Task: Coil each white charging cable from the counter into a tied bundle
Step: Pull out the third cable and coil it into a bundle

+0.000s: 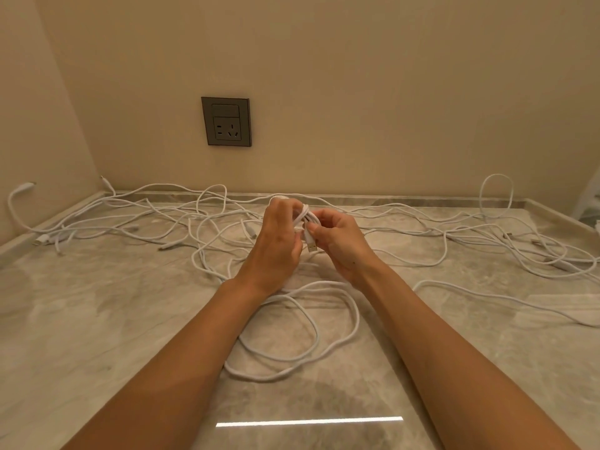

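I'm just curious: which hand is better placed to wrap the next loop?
Probably the right hand: it pinches the white cable near its plug, while the left hand grips the started bundle.

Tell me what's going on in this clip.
A person is bundling a white cable above the counter: the left hand grips its wound part, the right hand pinches a strand by the USB plug. More of it seems to trail in loose loops below. Many other cables lie loose and tangled behind; no finished bundle shows.
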Motion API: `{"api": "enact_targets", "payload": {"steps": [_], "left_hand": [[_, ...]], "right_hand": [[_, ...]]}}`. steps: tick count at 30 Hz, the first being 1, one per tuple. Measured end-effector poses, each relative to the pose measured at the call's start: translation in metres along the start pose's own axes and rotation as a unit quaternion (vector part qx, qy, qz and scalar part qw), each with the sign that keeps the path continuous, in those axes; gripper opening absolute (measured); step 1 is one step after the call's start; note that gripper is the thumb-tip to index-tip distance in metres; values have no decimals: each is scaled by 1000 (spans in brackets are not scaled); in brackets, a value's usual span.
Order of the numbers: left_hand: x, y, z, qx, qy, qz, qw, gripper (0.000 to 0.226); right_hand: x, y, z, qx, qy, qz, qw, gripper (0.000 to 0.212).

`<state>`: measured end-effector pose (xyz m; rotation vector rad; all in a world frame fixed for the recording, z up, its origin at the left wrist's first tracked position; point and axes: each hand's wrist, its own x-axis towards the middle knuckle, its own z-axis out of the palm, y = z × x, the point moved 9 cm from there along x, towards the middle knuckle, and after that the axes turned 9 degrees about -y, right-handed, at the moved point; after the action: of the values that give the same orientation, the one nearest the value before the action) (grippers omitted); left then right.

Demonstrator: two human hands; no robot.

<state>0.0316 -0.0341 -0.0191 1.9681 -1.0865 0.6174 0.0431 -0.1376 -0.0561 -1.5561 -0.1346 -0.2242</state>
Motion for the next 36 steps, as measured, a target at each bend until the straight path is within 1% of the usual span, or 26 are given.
{"api": "enact_targets", "payload": {"steps": [2, 4, 6, 8, 9, 10, 11, 12, 13, 14, 16, 18, 21, 23, 24, 26, 27, 28, 32, 36], "left_hand": [[-1, 5, -7, 12, 30, 25, 999, 52], [-1, 11, -12, 42, 55, 44, 997, 60], [-1, 12, -16, 58, 82, 19, 995, 66], [1, 1, -23, 66, 99, -65, 991, 69], [2, -11, -24, 44, 86, -127, 987, 70], [2, -23, -21, 0, 55, -185, 981, 66], [1, -33, -16, -49, 18, -220, 974, 54], [0, -37, -13, -91, -9, -229, 969, 39], [-1, -39, -13, -115, -17, -229, 967, 27], [-2, -39, -15, -125, -15, -227, 966, 21], [-2, -37, -18, -109, -13, -210, 972, 21], [-2, -35, -16, -86, -29, -190, 978, 24], [-2, -36, -10, -78, -65, -187, 977, 21], [-2, -38, -7, -114, -90, -211, 967, 19], [-3, -38, -7, -150, -91, -234, 956, 17], [-2, -40, -12, -218, -52, -257, 940, 7], [-2, -41, -16, -215, -31, -259, 941, 4], [-2, -42, -20, -198, -20, -258, 945, 9], [-1, -48, -21, -140, -36, -246, 958, 9], [-1, -51, -27, -144, -28, -233, 961, 13]], "right_hand": [[-1, -2, 2, 18, 2, -3, 1000, 16], [-1, -1, 3, 51, 1, -2, 999, 22], [0, -1, 4, 83, -5, -5, 997, 23], [0, 0, 3, 103, -6, -1, 995, 23], [0, 1, 2, 108, -4, 0, 994, 23], [-1, 0, 1, 110, -3, -1, 994, 23], [-1, 0, 0, 110, -5, -1, 994, 23], [-1, 1, 1, 113, -10, 1, 993, 23], [0, 3, 3, 119, -16, 5, 993, 24], [0, 4, 5, 130, -22, 13, 991, 24], [-1, 8, 9, 155, -31, 32, 987, 23], [-2, 11, 10, 163, -32, 47, 985, 24], [-4, 8, 5, 119, -2, 32, 992, 27], [-4, 4, 1, 66, 26, 14, 997, 28], [-4, 3, -1, 37, 36, 9, 999, 27], [-4, 1, 0, 7, 43, 5, 999, 22], [-5, 2, 1, 10, 42, 5, 999, 21], [-6, 2, 3, 14, 40, 6, 999, 19], [-7, 3, 7, -10, 20, 19, 1000, 13], [-6, 4, 6, 6, 14, 43, 999, 20]]}}
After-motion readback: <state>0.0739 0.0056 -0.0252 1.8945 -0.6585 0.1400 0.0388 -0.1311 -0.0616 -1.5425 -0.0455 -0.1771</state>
